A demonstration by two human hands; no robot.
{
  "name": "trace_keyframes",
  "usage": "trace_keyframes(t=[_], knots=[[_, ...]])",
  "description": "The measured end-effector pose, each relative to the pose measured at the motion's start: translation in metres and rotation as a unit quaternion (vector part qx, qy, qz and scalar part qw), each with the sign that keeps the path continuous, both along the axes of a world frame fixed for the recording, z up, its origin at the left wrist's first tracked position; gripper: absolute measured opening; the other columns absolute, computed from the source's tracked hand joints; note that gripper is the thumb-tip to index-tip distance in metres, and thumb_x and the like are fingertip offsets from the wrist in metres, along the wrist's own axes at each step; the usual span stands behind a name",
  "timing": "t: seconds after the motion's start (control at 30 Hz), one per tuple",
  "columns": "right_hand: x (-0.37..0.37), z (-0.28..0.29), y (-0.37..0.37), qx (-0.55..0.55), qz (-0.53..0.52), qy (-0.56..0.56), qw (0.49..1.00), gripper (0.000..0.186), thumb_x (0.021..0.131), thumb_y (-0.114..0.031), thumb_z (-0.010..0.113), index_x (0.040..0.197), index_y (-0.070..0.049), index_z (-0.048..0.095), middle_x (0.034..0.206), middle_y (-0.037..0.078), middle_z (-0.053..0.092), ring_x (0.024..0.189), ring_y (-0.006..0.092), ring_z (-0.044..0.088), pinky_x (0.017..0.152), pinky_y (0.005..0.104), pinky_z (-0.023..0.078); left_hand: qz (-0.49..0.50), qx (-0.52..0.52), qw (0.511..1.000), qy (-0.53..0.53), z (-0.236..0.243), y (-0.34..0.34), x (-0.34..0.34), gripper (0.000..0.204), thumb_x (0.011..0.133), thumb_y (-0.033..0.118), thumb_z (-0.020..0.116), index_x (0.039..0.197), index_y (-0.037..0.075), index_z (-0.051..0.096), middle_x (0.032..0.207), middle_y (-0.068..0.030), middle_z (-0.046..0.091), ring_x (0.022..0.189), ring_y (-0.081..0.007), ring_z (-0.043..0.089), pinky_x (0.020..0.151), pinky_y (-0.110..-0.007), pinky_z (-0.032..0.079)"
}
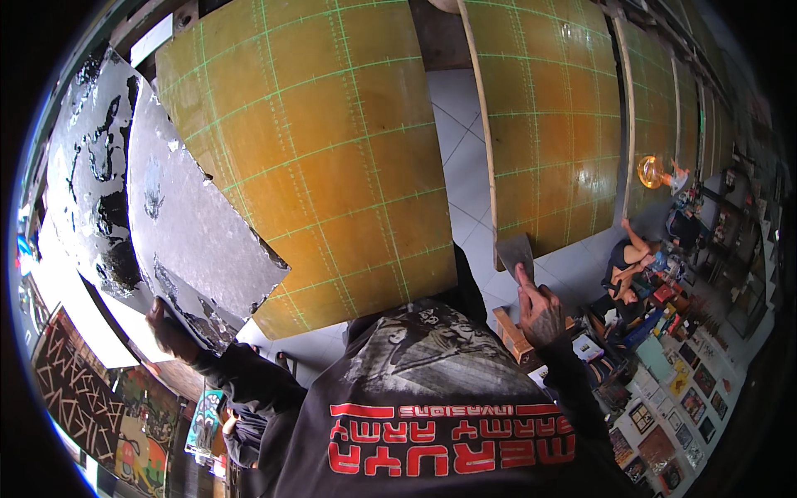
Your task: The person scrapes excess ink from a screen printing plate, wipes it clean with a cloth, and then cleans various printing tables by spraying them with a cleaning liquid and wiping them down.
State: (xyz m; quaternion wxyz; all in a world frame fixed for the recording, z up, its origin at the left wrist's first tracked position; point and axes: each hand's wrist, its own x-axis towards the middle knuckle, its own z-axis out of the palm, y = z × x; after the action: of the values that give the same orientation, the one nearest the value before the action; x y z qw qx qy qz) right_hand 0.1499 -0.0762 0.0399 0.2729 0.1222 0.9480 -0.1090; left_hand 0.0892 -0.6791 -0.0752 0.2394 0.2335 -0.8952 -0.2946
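At the left, my left hand [173, 334] has its thumb up at the near edge of a grey sheet [195, 203] with ragged edges and glossy black smears. Its fingers are partly hidden, seemingly closed around that edge. The sheet overlaps the left side of a large amber board [332, 141] marked with green grid lines. My right hand [541, 314] grips a flat scraper [515, 252], index finger stretched along its blade. The blade lies by the near left corner of a second amber gridded board [552, 124].
More gridded boards [652, 108] line up to the right, with gaps over a tiled floor [465, 158]. A cardboard box [512, 334] stands below my right hand. A person [631, 266] is beside the boards at right; prints [656, 407] hang or lie beyond.
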Motion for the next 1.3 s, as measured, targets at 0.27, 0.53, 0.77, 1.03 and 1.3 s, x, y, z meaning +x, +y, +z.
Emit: trace_keyframes(t=[0.27,0.53,0.77,1.03,1.3], knots=[[-0.112,0.013,0.003,-0.004,0.017,-0.027,0.999,0.043,0.088,-0.015,0.053,0.129,-0.024,0.051,0.074,0.027,0.059,0.073,0.042,0.06,0.065,0.0481,0.047,0.0,-0.052,0.999,-0.015,0.004,-0.005,0.027,0.024,0.091,0.013,0.045,0.104,-0.001,0.059,0.098,-0.0102,0.059,0.093,-0.0199,0.055,0.084,-0.032,0.044],[-0.187,-0.004,0.017,-0.007,0.098,0.012,0.995,0.042,0.088,-0.014,0.052,0.128,-0.023,0.051,0.078,0.025,0.06,0.072,0.0409,0.061,0.068,0.0463,0.049,0.004,-0.095,0.994,-0.053,-0.006,-0.001,0.047,0.022,0.092,0.01,0.046,0.106,-0.002,0.057,0.099,-0.0116,0.058,0.091,-0.0209,0.056,0.082,-0.032,0.046],[-0.321,-0.031,0.022,0.033,0.183,0.04,0.982,0.042,0.091,-0.024,0.049,0.133,-0.026,0.044,0.112,0.014,0.059,0.102,0.0371,0.057,0.087,0.039,0.049,-0.067,-0.102,0.993,0.002,-0.016,0.004,0.058,0.025,0.093,0.013,0.044,0.11,-0.001,0.055,0.101,-0.0112,0.057,0.093,-0.0209,0.056,0.083,-0.033,0.046],[-0.502,-0.057,-0.006,-0.037,0.212,0.423,0.88,0.036,0.089,-0.027,0.047,0.119,-0.012,0.059,0.102,0.023,0.061,0.098,0.0369,0.059,0.085,0.0412,0.045,0.024,0.018,0.999,-0.022,-0.002,0.031,0.033,0.032,0.093,0.022,0.04,0.107,-0.001,0.057,0.1,-0.0107,0.057,0.096,-0.0221,0.054,0.09,-0.037,0.041],[-0.386,0.034,0.008,-0.31,-0.033,0.304,0.9,0.042,0.092,-0.028,0.054,0.131,-0.011,0.051,0.076,-0.004,0.057,0.052,0.0016,0.044,0.054,0.0198,0.042,0.02,0.0,1.0,0.0,-0.015,0.014,0.055,0.038,0.093,0.024,0.035,0.106,-0.003,0.059,0.101,-0.0127,0.058,0.099,-0.0243,0.054,0.093,-0.038,0.039]])
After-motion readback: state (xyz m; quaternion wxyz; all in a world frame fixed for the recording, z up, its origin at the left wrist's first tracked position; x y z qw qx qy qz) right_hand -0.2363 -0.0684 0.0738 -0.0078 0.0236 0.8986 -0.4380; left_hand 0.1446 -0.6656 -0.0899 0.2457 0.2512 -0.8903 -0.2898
